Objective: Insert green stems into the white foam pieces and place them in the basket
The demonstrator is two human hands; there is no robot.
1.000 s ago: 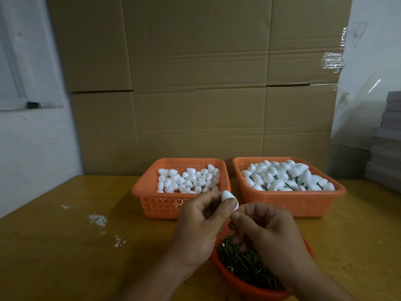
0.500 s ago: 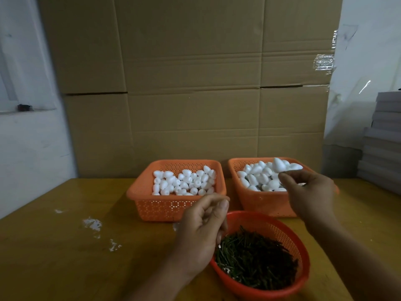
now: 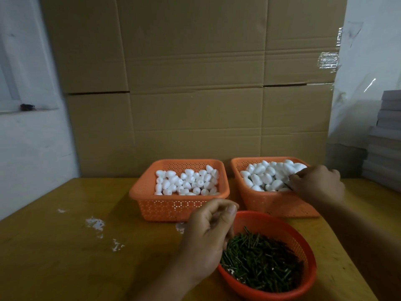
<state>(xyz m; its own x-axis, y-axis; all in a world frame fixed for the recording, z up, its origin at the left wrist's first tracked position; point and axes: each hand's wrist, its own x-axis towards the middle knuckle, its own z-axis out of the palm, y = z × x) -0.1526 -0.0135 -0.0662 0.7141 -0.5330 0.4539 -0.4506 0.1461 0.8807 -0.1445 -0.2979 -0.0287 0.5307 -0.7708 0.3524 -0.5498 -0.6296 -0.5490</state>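
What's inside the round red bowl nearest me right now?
The round red bowl holds a heap of short green stems. The left hand covers its near-left rim, and the stems hide the bottom.

On the desk [image 3: 54,246] stand two orange baskets of white foam pieces. The right hand [image 3: 318,184] reaches into the right basket [image 3: 277,205]. The left hand [image 3: 208,233], fingers loosely curled, hovers beside a round bowl [image 3: 303,285] of green stems [image 3: 260,261].

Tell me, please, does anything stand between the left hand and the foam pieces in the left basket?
Nothing visible does. The left hand hovers, holding nothing, beside the stem bowl, just in front of the left basket. The basket is open on top, and its foam pieces lie uncovered.
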